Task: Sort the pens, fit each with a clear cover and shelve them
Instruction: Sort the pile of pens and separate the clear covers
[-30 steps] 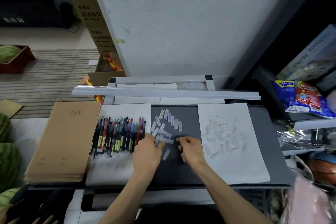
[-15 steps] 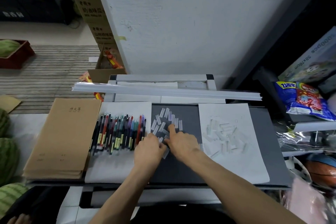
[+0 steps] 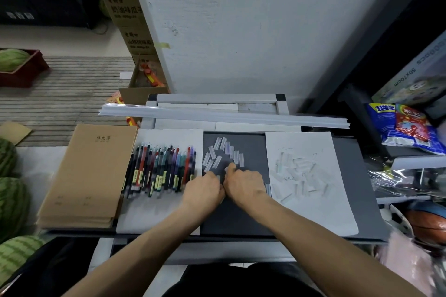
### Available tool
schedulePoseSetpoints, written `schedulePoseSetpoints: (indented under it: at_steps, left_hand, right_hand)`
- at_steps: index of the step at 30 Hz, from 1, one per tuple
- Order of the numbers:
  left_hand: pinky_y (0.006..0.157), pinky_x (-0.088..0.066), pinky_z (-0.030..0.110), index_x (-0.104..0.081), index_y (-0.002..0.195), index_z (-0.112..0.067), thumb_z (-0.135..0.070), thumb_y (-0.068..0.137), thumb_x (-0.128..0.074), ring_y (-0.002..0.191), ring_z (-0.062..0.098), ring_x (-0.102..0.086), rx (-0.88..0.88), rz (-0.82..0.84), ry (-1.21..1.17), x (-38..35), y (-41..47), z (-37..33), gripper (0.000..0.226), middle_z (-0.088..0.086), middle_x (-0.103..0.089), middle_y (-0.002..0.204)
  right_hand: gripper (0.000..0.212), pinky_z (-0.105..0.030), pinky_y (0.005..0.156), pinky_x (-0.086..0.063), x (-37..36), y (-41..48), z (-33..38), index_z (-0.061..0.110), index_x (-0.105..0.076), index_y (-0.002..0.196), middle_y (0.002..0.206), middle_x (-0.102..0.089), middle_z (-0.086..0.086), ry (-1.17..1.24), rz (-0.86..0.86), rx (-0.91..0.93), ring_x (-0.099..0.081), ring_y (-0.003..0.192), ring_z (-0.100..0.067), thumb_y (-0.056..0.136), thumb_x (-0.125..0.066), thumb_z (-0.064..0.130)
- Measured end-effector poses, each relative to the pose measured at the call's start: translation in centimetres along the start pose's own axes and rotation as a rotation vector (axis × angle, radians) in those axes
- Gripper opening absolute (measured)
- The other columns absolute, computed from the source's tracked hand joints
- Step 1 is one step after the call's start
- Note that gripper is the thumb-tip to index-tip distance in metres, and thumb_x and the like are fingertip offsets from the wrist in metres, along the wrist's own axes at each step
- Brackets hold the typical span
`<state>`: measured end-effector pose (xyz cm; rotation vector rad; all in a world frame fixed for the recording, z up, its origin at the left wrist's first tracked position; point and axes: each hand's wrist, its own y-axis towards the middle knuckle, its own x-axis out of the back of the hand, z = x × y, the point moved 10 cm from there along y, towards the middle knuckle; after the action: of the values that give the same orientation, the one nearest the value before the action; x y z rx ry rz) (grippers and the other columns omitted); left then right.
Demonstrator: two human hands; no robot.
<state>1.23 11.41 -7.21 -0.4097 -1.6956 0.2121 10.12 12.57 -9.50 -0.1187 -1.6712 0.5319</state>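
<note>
The step in hand looks like picking one clear cover out of the loose group on the bench (image 3: 234, 214), and it goes best in small, slow moves. The left hand (image 3: 205, 190) rests knuckles-up at the middle of the bench, just right of the pens (image 3: 161, 171), with its fingers curled under. Whether it holds anything cannot be told. It would do well to steady the neighbouring pieces while one is drawn clear. The right hand (image 3: 243, 183) lies against it, forefinger stretched onto the near end of the clear covers (image 3: 224, 152) and the other fingers folded. Whether thumb and forefinger already pinch a piece is hidden. A good plan is to slide one cover free across the dark surface before lifting it, since these pieces are light, slick and hard to see. Once lifted, it should probably be carried straight to a pen tip, not dropped back. The pens are slim and lie side by side in many colours (black, red, green, purple and blue), tips toward the far edge, on a white sheet (image 3: 156, 212) left of centre beside a stack of brown notebooks (image 3: 89, 176) at the left edge. The covers are short, translucent tubes fanned in an arc on the bare middle. A second pile of covers (image 3: 299, 176) lies jumbled on another sheet toward the right edge, nearly invisible against the paper.
</note>
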Motion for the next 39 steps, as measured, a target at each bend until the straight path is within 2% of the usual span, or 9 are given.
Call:
schedulePoseSetpoints:
  at_steps: [8,12,18,20,22,25,29,35,39]
  left_hand:
    - [0.069,-0.042,0.035,-0.055,0.111,-0.011,-0.038,0.105,-0.045,0.102,0.032,-0.07,-0.01,-0.042,-0.029,-0.6,-0.4,0.2,0.03,0.008,-0.069,0.106]
    - [0.068,-0.048,0.037,-0.059,0.104,-0.01,-0.041,0.103,-0.048,0.093,0.034,-0.07,-0.023,-0.06,-0.105,-0.6,-0.6,0.8,0.034,0.01,-0.069,0.096]
    - [0.062,-0.048,0.038,-0.047,0.083,-0.015,-0.045,0.096,-0.059,0.072,0.03,-0.058,0.063,-0.073,-0.335,-1.2,-1.3,2.5,0.035,0.003,-0.058,0.075]
    - [0.063,-0.056,0.041,-0.049,0.078,-0.014,-0.043,0.094,-0.062,0.069,0.031,-0.063,0.092,-0.084,-0.417,-1.4,-1.6,3.1,0.035,0.006,-0.062,0.07]
    - [0.059,-0.052,0.039,-0.051,0.077,-0.011,-0.038,0.094,-0.062,0.065,0.03,-0.06,0.115,-0.101,-0.442,-1.4,-1.8,3.5,0.034,0.007,-0.059,0.065]
    - [0.061,-0.054,0.04,-0.052,0.079,-0.011,-0.039,0.094,-0.062,0.066,0.031,-0.06,0.099,-0.114,-0.394,-1.3,-1.4,3.2,0.033,0.008,-0.061,0.066]
    - [0.062,-0.051,0.042,-0.048,0.084,-0.013,-0.042,0.099,-0.059,0.067,0.037,-0.06,0.05,-0.125,-0.329,-1.1,-1.3,2.4,0.035,0.009,-0.062,0.07]
    - [0.056,-0.039,0.036,-0.044,0.087,-0.012,-0.028,0.094,-0.054,0.053,0.027,-0.047,0.019,-0.144,-0.199,-0.4,-1.2,1.1,0.02,0.002,-0.052,0.059]
    - [0.06,-0.04,0.037,-0.043,0.088,-0.012,-0.028,0.091,-0.054,0.061,0.03,-0.048,0.069,-0.087,-0.191,-0.4,-0.8,1.1,0.02,0.003,-0.051,0.063]
  right_hand:
    - [0.029,-0.037,0.066,-0.042,0.1,-1.2,-0.1,0.007,-0.041,0.13,0.112,-0.075,-0.009,0.015,-0.043,0.028,-0.074,0.098,-0.035,0.111,-0.029,0.026]
    - [0.027,-0.04,0.069,-0.049,-0.1,-2.1,-1.0,0.002,-0.052,0.127,0.115,-0.065,-0.012,0.016,-0.033,-0.037,-0.072,0.097,-0.037,0.106,-0.042,0.015]
    - [0.025,-0.043,0.074,-0.059,0.9,-4.7,-6.2,0.005,-0.052,0.118,0.104,-0.067,-0.015,0.342,-0.151,-0.273,-0.07,0.09,-0.038,0.11,-0.034,0.019]
    - [0.029,-0.04,0.066,-0.055,0.5,-5.5,-8.2,0.007,-0.051,0.111,0.091,-0.068,-0.012,0.431,-0.201,-0.346,-0.071,0.084,-0.036,0.11,-0.031,0.028]
    - [0.03,-0.035,0.059,-0.043,-0.4,-6.2,-10.3,0.009,-0.05,0.108,0.082,-0.06,-0.006,0.433,-0.203,-0.393,-0.067,0.076,-0.034,0.108,-0.029,0.03]
    - [0.03,-0.034,0.053,-0.031,-1.4,-7.5,-12.8,0.01,-0.049,0.106,0.084,-0.049,-0.004,0.314,-0.176,-0.404,-0.056,0.068,-0.032,0.103,-0.024,0.025]
    - [0.027,-0.036,0.058,-0.04,-1.9,-9.4,-15.3,0.01,-0.045,0.103,0.08,-0.065,-0.011,0.415,-0.24,-0.458,-0.066,0.074,-0.038,0.107,-0.03,0.032]
    - [0.035,-0.034,0.054,-0.039,-2.3,-10.3,-18.1,0.009,-0.048,0.111,0.08,-0.07,-0.011,0.315,-0.27,-0.487,-0.068,0.071,-0.036,0.108,-0.03,0.039]
    - [0.035,-0.034,0.055,-0.037,-2.0,-9.9,-18.8,0.01,-0.049,0.109,0.081,-0.07,-0.011,0.256,-0.242,-0.492,-0.066,0.07,-0.033,0.108,-0.03,0.038]
